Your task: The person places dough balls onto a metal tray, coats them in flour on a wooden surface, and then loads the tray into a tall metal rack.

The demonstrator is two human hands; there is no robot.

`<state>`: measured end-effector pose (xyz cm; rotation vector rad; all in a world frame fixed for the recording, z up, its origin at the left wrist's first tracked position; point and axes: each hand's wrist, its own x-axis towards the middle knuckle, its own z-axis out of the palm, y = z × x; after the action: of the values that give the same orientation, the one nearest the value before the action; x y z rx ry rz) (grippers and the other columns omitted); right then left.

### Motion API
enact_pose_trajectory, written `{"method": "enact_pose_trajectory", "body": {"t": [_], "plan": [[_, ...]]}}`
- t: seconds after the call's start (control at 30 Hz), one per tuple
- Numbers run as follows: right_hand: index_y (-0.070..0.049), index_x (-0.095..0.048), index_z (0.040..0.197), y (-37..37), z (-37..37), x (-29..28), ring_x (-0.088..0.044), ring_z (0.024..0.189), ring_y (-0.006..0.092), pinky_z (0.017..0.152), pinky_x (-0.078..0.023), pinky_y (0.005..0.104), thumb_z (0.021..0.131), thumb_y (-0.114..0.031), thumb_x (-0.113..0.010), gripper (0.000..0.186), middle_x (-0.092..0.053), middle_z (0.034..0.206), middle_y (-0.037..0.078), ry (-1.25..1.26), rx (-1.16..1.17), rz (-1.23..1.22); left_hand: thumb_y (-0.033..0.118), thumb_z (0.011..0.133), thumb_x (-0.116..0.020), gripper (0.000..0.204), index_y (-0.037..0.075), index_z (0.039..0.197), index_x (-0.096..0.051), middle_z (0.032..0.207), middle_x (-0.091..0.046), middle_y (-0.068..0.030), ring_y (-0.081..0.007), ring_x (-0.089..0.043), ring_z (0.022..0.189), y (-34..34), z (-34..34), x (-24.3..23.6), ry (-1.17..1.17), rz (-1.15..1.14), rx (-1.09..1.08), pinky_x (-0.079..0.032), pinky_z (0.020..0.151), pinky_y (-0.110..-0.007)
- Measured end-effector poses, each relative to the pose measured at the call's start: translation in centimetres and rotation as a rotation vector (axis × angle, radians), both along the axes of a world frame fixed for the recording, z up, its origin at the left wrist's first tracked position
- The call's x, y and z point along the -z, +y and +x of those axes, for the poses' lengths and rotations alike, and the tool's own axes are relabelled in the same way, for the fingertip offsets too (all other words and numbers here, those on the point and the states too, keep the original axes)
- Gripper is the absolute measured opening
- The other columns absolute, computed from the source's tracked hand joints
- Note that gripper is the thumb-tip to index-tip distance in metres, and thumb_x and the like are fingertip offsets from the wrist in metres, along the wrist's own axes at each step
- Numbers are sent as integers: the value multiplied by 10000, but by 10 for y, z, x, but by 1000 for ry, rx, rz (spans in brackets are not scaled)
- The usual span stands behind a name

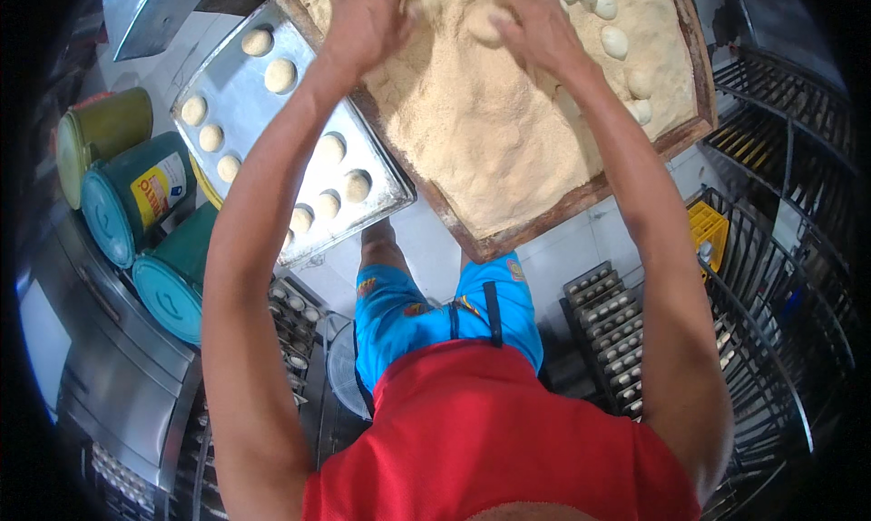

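On my left, the tray (238,93) is holding dusted balls (280,75), seemingly done, bare metal showing between. Farther up, my right hand (537,26) is touching a ball (482,27) in the crumbs (485,149); whether its grip, or my left hand's (370,20), is closing, I cannot tell. Past that right arm, paler balls (614,42) are lying inside the rim (700,72), seemingly undusted; open crumbs are leaving room between.

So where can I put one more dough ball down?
On the metal tray, a bare patch lies between the top two dough balls, the left-hand three and the left forearm. The crumbs lie open toward the near corner of the wooden rim. It's crowded at the tray's near end and along the crumbs' right side, where pale dough pieces line up.
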<state>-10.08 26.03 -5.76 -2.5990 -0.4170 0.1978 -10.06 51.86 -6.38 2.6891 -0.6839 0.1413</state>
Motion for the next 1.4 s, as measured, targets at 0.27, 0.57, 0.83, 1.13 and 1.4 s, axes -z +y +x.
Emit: {"method": "enact_pose_trajectory", "body": {"t": [0.27,0.57,0.83,1.13,1.4], "plan": [[-13,-675,1155,5,-14,14,-596,1081,375,976,-454,486,872,-322,-726,423,-677,1089,192,-60,-114,-108,143,815,-683,172,31,940,-719,989,-701,-204,-397,-648,1013,0,5,4,214,41,-84,-510,867,-523],[-43,-649,1114,17,-45,3,-540,804,122,723,-486,294,826,-168,-847,372,-644,937,8,195,288,226,243,836,-818,394,68,1167,-694,1083,-728,-144,-298,-705,967,60,-139,-26,267,-585,-457,-553,852,-433],[-65,-632,1184,136,-84,-49,-627,961,164,862,-533,327,872,-226,-831,404,-694,1038,52,241,-5,279,158,904,-737,302,39,1179,-703,1111,-753,-163,-273,-744,972,207,-239,41,757,-325,-714,-584,875,-402],[-35,-612,1212,337,-105,40,-655,1041,370,928,-523,469,898,-237,-747,398,-694,1042,201,267,-526,187,119,858,-768,395,-6,1210,-640,1088,-660,-217,-379,-678,958,206,-265,38,414,-486,-778,-555,849,-435],[2,-686,1198,354,-93,74,-599,1190,389,1066,-450,485,883,-163,-703,356,-674,1182,232,62,-566,6,72,886,-771,370,43,1232,-642,1137,-645,-144,-257,-689,924,192,-291,32,411,-719,-855,-591,789,-378]]}}
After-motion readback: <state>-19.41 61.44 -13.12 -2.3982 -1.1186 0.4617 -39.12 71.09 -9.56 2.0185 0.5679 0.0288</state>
